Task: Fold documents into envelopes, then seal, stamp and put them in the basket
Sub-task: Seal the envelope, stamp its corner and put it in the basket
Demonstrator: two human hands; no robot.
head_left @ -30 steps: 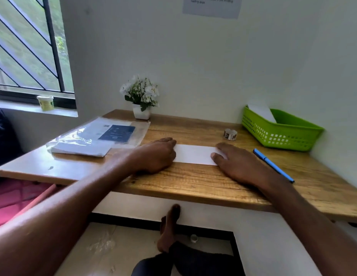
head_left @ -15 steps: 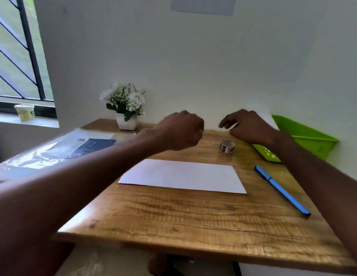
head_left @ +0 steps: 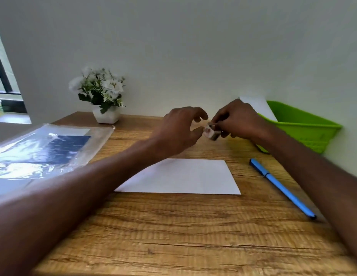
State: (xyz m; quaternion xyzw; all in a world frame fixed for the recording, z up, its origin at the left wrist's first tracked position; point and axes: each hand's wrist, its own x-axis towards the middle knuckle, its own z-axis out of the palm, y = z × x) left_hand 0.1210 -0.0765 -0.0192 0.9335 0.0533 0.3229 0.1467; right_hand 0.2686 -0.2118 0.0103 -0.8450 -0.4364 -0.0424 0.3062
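**Now at the stamping step**

Seemingly sealed, the flat white envelope lies on the grainy wooden desk, unstamped. The right hand pinches a small stamp roll above it; the left hand reaches in, fingers loosely spread, thumb touching the roll. A perforated green plastic basket already holds one envelope.

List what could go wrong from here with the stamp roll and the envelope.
The right hand holds the small stamp roll above the table; the left hand only reaches for it, so it might slip. The white envelope lies loose and could shift. The blue pen might roll.
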